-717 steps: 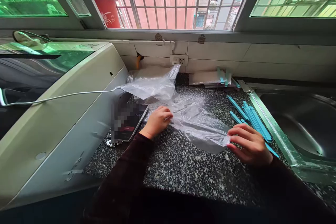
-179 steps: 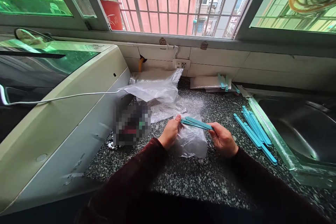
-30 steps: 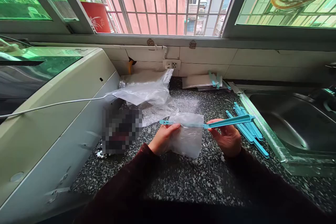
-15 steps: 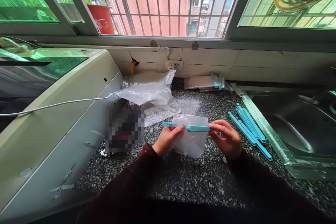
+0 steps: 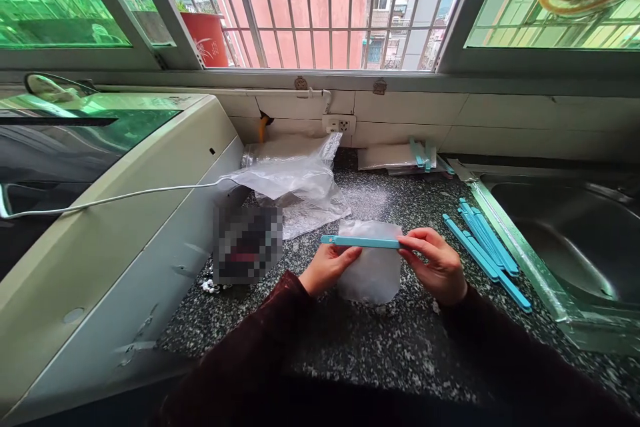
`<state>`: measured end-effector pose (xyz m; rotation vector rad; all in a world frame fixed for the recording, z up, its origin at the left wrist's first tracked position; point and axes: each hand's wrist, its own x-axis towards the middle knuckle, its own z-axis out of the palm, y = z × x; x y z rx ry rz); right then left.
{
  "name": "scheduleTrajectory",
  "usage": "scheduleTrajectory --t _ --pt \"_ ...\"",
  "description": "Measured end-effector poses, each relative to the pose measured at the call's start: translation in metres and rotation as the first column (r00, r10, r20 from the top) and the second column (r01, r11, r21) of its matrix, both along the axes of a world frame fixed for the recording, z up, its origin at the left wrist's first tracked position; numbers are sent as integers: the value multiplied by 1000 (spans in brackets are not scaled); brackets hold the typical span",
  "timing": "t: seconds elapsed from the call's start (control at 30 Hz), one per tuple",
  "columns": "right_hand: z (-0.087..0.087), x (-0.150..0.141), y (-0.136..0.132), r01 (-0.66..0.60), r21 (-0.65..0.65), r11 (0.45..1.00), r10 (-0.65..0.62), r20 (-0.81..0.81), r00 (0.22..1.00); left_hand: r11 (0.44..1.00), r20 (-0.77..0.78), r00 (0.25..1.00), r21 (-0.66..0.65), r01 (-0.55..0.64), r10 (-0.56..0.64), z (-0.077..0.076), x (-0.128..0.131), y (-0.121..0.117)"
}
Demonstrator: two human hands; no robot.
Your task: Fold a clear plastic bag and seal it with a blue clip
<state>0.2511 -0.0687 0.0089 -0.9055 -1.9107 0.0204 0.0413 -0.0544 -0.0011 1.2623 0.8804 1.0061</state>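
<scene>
A folded clear plastic bag is held just above the speckled granite counter. A teal sealing clip lies closed across its top edge. My left hand grips the bag and the clip's left part from below. My right hand pinches the clip's right end with thumb and fingers. Both sleeves are dark maroon.
Several loose teal clips lie right of my hands, beside the steel sink. A heap of clear bags sits behind, a blurred phone to the left by a white appliance. Clipped bags rest by the wall.
One second ago the clip's upper arm stood swung out to the right. My right hand folded it down and it is now shut along the bag's top.
</scene>
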Motion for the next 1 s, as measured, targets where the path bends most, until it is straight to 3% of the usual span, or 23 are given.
scheduleTrajectory --t 0.17,0.37,0.5,0.57,0.63,0.73,0.8,0.9,1.0 --pt "-1 1 2 11 1 1000 -11 22 1000 998 10 999 49 38 -39 3 -2 0" --pt "-4 1 2 -5 -21 1000 5 0 1000 987 6 987 14 -159 159 -3 -6 5" --pt "-7 0 1 -61 -183 981 30 -165 986 985 66 983 -42 -167 170 -3 -6 6" --pt "-7 1 1 -101 -340 935 -9 -307 952 988 64 987 -40 -146 149 -1 -6 7" --pt "-4 2 2 -170 -518 839 -42 -372 927 994 38 993 -6 -109 110 0 -7 7" --pt "3 3 3 -269 -725 634 11 -340 940 998 -24 999 55 -32 34 0 -8 7" --pt "5 2 3 -280 -768 576 44 -313 949 997 -57 998 80 14 -9 0 -9 7" --pt "7 -2 0 -227 -748 623 32 -266 964 992 -97 995 118 40 -29 4 -9 7" --pt "6 -4 -1 -166 -708 687 4 -225 974 991 -110 994 134 -11 26 9 -9 6"
